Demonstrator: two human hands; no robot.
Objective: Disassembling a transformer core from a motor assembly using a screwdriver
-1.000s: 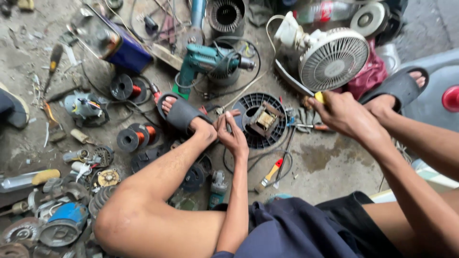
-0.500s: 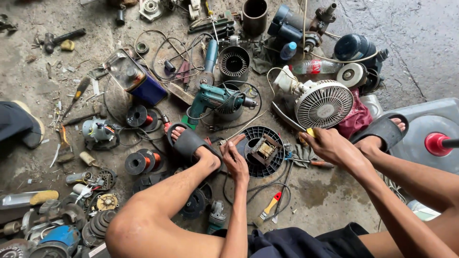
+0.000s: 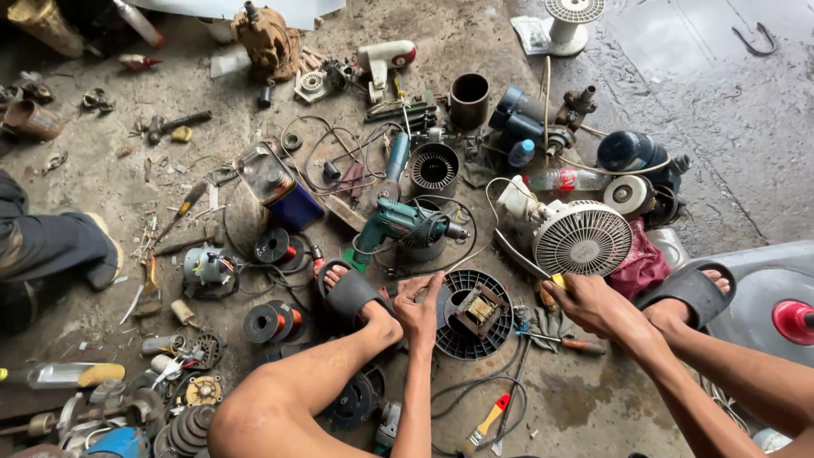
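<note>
My left hand (image 3: pixel 420 309) rests with straight fingers on the left rim of a round black grille (image 3: pixel 500 337) lying flat on the concrete floor. A small rusty motor core (image 3: pixel 476 310) sits in the middle of the grille. My right hand (image 3: pixel 598 304) is closed around a yellow-handled tool (image 3: pixel 557 279), just right of the grille and below a small white fan (image 3: pixel 583 238). My left foot in a black sandal (image 3: pixel 349 291) is beside my left hand. My right foot in a black sandal (image 3: pixel 688 288) is beside my right hand.
A teal power drill (image 3: pixel 398 224), wire spools (image 3: pixel 263 323), a blue-based appliance (image 3: pixel 280 188), motor parts, cables and screwdrivers (image 3: pixel 490 418) litter the floor. Another person's dark-clad leg (image 3: pixel 47 246) is at the left. A grey housing with a red knob (image 3: pixel 784 315) is at the right edge.
The view has tilted up and pulled back, so more of the cluttered floor beyond the fan shows. Both hands stay at the grille and the fan.
</note>
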